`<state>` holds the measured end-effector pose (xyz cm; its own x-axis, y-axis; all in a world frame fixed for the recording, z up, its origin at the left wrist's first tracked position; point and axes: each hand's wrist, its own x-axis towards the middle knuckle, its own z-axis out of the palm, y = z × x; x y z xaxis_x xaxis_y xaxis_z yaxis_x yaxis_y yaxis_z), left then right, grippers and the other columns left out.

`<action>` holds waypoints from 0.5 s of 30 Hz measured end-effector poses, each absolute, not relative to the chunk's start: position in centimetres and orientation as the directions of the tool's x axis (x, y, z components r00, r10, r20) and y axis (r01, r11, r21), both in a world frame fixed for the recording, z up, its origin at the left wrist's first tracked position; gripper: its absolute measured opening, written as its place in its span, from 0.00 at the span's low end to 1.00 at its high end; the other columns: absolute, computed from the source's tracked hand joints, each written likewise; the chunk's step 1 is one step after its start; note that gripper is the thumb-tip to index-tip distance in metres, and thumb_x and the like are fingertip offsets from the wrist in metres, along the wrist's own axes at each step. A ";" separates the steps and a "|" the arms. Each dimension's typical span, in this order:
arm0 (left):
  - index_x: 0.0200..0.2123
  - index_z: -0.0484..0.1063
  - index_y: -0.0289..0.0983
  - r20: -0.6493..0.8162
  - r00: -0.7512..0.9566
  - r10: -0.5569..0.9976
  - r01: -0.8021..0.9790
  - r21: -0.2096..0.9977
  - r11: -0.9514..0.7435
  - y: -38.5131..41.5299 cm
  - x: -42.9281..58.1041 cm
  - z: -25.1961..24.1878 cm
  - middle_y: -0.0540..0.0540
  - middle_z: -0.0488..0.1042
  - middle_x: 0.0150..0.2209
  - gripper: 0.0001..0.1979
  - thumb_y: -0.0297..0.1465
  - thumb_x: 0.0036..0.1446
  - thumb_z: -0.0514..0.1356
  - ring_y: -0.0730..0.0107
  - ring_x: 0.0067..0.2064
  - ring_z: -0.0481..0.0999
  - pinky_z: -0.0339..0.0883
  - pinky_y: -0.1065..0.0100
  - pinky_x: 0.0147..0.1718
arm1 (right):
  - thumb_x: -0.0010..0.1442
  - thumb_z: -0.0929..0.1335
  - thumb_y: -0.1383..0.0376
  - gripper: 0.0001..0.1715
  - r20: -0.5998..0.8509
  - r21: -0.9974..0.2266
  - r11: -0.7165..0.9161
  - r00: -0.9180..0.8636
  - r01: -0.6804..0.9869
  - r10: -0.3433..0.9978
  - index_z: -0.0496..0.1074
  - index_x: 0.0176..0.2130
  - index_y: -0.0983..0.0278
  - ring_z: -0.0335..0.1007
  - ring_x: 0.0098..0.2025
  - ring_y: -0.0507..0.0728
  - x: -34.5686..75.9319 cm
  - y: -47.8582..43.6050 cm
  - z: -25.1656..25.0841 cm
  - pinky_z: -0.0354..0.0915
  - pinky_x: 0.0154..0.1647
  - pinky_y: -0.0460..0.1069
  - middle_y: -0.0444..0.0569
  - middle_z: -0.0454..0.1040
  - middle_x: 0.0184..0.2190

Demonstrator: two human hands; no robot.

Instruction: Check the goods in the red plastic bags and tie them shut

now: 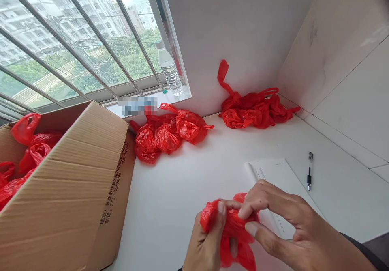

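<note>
A crumpled red plastic bag is between my two hands, above the front of the white table. My left hand is closed around its left side, with the thumb pressed on the plastic. With thumb and fingers, my right hand pinches the bag's upper right part. Whatever the bag contains, if anything, is hidden. Just behind my right hand lies a notebook with a white page, partly covered by the hand and the bag.
A cardboard box holding red bags stands at left. Tied red bags rest along the wall in two groups, one near the window, one further right. A pen lies at right; a water bottle stands on the sill.
</note>
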<state>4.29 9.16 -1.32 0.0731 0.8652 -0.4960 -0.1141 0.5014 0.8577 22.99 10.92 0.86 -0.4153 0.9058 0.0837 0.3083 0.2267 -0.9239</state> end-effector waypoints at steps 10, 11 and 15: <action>0.29 0.65 0.37 -0.246 0.389 0.888 -0.121 0.942 0.314 10.1 3.5 -1.7 0.51 0.67 0.27 0.16 0.39 0.54 0.69 0.78 0.26 0.61 0.56 0.73 0.28 | 0.56 0.75 0.50 0.40 0.115 -0.926 0.295 -0.567 0.235 0.816 0.62 0.63 0.51 0.63 0.62 0.63 22.6 12.0 -1.9 0.64 0.61 0.53 0.50 0.68 0.59; 0.29 0.65 0.37 -0.202 0.393 0.897 -0.117 0.957 0.266 10.0 3.5 -1.9 0.51 0.67 0.27 0.15 0.37 0.53 0.69 0.78 0.26 0.61 0.56 0.73 0.28 | 0.56 0.75 0.49 0.42 0.086 -0.932 0.274 -0.586 0.239 0.806 0.62 0.64 0.52 0.65 0.60 0.63 22.6 12.1 -2.3 0.65 0.60 0.53 0.51 0.69 0.58; 0.30 0.68 0.39 0.095 0.257 0.962 0.062 0.992 -0.114 9.5 3.6 -3.2 0.51 0.67 0.29 0.07 0.31 0.55 0.65 0.75 0.28 0.63 0.56 0.71 0.28 | 0.58 0.73 0.46 0.32 -0.006 -0.940 0.181 -0.541 0.290 0.841 0.71 0.57 0.57 0.70 0.54 0.64 22.4 12.5 -3.1 0.66 0.55 0.54 0.51 0.75 0.51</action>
